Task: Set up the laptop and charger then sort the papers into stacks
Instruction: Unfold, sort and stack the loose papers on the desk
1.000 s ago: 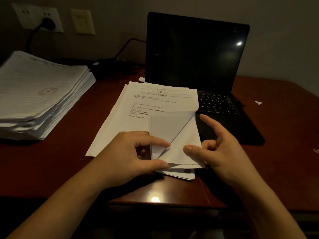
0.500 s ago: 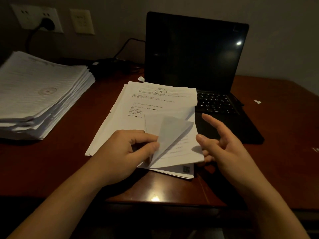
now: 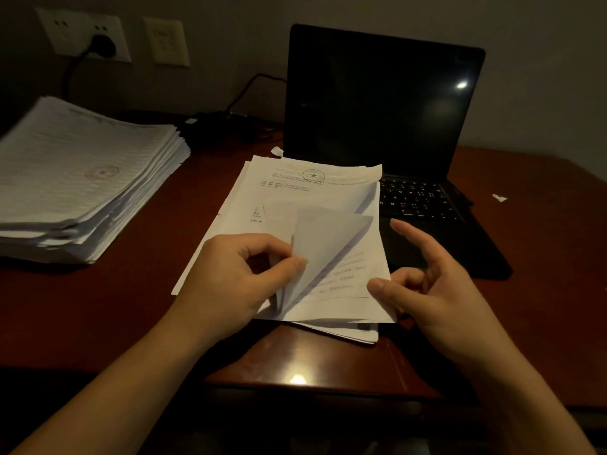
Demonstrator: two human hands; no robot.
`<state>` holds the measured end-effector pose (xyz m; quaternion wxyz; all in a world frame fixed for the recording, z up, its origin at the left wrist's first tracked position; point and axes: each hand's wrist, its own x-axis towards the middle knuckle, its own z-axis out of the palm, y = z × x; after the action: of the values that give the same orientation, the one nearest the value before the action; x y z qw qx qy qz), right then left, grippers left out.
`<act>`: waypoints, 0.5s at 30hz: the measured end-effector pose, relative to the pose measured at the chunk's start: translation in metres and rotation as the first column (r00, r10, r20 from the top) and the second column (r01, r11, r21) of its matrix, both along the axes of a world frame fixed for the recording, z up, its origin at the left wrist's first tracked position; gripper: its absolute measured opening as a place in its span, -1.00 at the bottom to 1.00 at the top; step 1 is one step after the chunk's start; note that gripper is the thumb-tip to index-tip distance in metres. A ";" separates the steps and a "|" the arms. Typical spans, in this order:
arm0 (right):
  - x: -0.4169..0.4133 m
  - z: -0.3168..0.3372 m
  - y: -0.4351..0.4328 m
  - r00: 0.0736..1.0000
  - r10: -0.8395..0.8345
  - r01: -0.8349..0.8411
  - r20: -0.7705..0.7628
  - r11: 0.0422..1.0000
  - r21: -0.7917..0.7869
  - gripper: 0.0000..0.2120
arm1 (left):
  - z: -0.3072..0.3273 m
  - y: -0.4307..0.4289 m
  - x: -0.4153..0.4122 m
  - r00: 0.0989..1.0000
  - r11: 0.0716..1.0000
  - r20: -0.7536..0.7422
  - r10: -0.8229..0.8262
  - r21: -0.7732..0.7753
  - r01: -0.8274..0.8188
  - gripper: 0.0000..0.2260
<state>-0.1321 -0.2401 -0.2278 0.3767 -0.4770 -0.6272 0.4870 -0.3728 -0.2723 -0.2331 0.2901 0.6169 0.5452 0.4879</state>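
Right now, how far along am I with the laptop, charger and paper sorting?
Looks done: laptop open, screen dark; charger plug in the wall socket. In hand: left hand pinches curled-up sheets of the middle pile, right hand at its edge. Left: sorting that pile; one tall stack sits left.

A dark red-brown desk (image 3: pixel 98 307) meets a dim wall (image 3: pixel 542 60) bearing a socket plate (image 3: pixel 72 31) and what may be a switch (image 3: pixel 167 42).
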 end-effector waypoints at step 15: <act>-0.011 -0.001 0.001 0.994 -0.111 0.111 0.023 0.994 0.007 -0.23 | -0.013 0.003 0.002 0.923 0.983 -0.355 -0.150 0.051 0.179 -0.58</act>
<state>-0.1431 -0.2388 -0.2288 0.3969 -0.5157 -0.6055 0.4581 -0.3711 -0.2693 -0.2463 0.2026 0.7488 0.5138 0.3664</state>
